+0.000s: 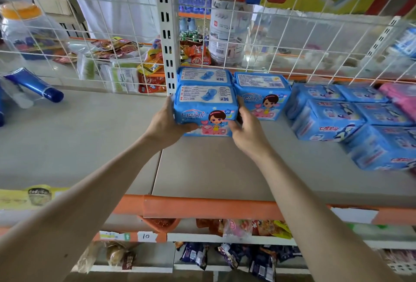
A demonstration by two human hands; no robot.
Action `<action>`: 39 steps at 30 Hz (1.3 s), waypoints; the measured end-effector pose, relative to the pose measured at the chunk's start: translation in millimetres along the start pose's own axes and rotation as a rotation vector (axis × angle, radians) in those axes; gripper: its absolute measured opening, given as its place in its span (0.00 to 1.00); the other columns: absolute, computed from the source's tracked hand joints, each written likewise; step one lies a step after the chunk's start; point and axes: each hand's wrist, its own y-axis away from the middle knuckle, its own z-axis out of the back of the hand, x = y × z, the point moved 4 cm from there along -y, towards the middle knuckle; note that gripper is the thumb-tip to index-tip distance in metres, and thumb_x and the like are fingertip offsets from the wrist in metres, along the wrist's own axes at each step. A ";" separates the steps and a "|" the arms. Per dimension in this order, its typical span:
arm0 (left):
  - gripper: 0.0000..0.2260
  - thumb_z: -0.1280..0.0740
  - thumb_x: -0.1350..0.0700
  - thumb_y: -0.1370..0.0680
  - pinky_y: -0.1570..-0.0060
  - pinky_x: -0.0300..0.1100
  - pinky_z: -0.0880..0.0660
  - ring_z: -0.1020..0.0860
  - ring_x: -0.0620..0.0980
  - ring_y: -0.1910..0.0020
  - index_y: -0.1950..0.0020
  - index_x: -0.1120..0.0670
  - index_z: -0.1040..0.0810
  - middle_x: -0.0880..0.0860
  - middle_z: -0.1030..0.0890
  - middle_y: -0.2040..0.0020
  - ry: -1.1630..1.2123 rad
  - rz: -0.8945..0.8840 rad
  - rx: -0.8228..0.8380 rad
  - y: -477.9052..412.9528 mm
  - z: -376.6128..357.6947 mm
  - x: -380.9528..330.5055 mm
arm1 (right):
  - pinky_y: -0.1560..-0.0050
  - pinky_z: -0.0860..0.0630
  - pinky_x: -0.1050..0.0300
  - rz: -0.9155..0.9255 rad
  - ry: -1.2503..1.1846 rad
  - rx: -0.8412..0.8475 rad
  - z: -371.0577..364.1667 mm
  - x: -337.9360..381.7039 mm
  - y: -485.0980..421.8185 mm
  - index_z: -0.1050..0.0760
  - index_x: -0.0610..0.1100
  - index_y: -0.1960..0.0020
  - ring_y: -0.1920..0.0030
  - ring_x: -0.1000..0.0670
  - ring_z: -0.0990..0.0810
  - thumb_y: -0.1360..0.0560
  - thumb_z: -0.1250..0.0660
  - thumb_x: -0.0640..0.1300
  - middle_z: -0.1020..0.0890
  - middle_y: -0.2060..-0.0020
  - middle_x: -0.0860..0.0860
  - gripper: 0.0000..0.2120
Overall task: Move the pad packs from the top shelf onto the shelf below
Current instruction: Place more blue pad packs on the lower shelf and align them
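A blue pad pack (206, 110) with a cartoon girl on its front stands on the top shelf (101, 146), held between both hands. My left hand (167, 125) grips its left side with the thumb under the front. My right hand (246, 132) grips its right side. A second pack (203, 75) stands right behind it. A third pack of the same kind (262, 97) stands just to the right. Several other blue pad packs (333, 121) lie further right on the same shelf.
A white wire grid (292, 40) and a slotted upright post (167, 34) back the shelf. A blue tube (33, 85) lies at the left. The orange shelf edge (202, 207) runs below my arms. Snack bags (247, 227) fill the lower shelves. A pink pack (403, 99) sits far right.
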 end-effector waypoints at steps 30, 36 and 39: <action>0.35 0.16 0.55 0.37 0.58 0.33 0.20 0.19 0.34 0.52 0.38 0.44 0.34 0.39 0.20 0.49 0.147 0.075 -0.149 8.5 -9.4 -14.2 | 0.24 0.41 0.42 -0.144 0.188 -0.166 33.0 -24.9 -10.9 0.57 0.42 0.19 0.21 0.45 0.45 0.37 0.21 0.64 0.56 0.19 0.44 0.63; 0.38 0.16 0.52 0.37 0.60 0.30 0.22 0.20 0.31 0.51 0.36 0.42 0.36 0.37 0.20 0.48 0.124 0.069 -0.178 22.8 -4.9 -21.0 | 0.23 0.40 0.47 -0.106 0.166 -0.208 20.8 -22.7 12.2 0.48 0.38 0.20 0.21 0.45 0.43 0.32 0.23 0.58 0.47 0.19 0.43 0.53; 0.39 0.17 0.52 0.35 0.56 0.36 0.19 0.19 0.37 0.47 0.34 0.40 0.39 0.40 0.20 0.43 0.123 0.040 -0.209 31.1 -6.7 -19.2 | 0.23 0.44 0.56 -0.054 0.163 -0.197 6.7 -17.5 16.1 0.43 0.39 0.21 0.21 0.45 0.43 0.29 0.24 0.55 0.43 0.21 0.42 0.46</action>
